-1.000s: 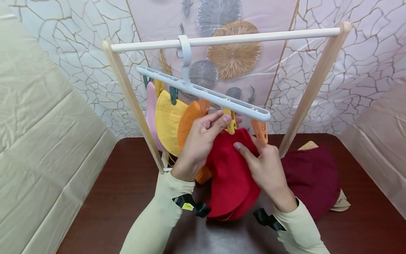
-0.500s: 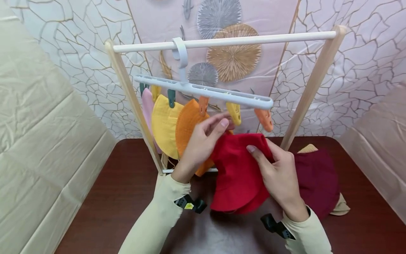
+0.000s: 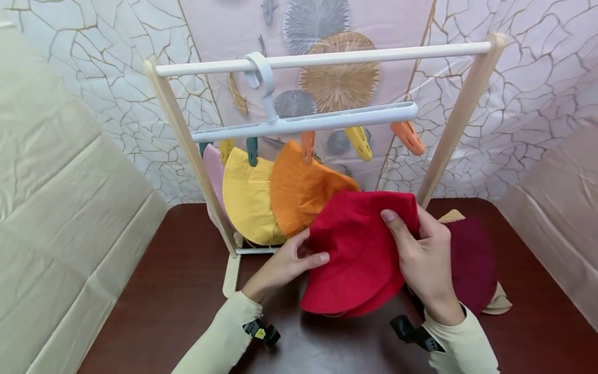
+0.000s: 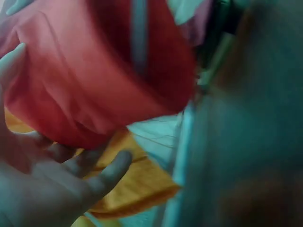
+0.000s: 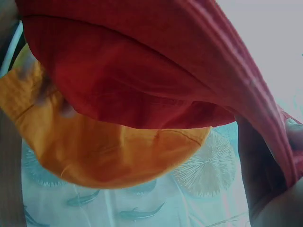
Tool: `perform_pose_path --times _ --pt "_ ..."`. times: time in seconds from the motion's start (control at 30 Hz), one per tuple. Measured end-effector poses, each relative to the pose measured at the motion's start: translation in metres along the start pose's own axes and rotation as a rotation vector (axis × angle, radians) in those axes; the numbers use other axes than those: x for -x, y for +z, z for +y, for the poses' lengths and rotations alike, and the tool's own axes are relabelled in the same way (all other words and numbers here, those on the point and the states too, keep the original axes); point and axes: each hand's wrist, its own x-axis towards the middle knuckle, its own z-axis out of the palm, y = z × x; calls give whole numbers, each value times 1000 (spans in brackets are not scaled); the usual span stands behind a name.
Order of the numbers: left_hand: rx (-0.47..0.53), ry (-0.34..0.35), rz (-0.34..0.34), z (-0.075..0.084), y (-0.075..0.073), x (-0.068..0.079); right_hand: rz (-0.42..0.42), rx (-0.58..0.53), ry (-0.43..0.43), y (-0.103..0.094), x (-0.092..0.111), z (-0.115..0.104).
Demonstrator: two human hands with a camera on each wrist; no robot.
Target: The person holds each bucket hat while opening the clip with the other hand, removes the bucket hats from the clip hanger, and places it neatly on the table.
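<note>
A red bucket hat (image 3: 359, 249) hangs folded from my right hand (image 3: 427, 254), which pinches its upper right edge with the thumb in front. My left hand (image 3: 285, 265) is at the hat's left side, thumb over the front. In the left wrist view, that hand's fingers (image 4: 116, 170) are spread, with the orange hat (image 4: 142, 184) behind them. Above the red hat, a yellow clip (image 3: 358, 143) and an orange clip (image 3: 408, 137) dangle with nothing in them from the light-blue hanger (image 3: 308, 122). The right wrist view shows the red hat's underside (image 5: 142, 85).
The hanger hooks over a white rod (image 3: 374, 54) on a wooden rack. Clipped at its left are the orange hat (image 3: 299, 192), a yellow hat (image 3: 247, 202) and a pink hat (image 3: 215, 176). A maroon hat (image 3: 472, 259) lies on the dark table (image 3: 149, 306) at right, with beige fabric under it.
My left hand has let go of the yellow clip and come down to the red hat's side. The right hand has carried the hat rightward, away from the clips. The hanger's right end has swung up.
</note>
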Motion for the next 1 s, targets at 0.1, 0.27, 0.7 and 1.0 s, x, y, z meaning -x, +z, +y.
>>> perform_pose_path --times 0.1,0.27,0.7,1.0 --pt "57 -88 -36 -9 3 6 4 12 29 -4 0 3" --pt "153 -175 -32 -13 8 12 40 59 101 -13 -2 13" --pt "15 -262 204 -17 53 8 -344 474 169 -34 -70 68" --pt "-284 -290 208 -23 66 -6 -652 735 222 -5 -98 95"
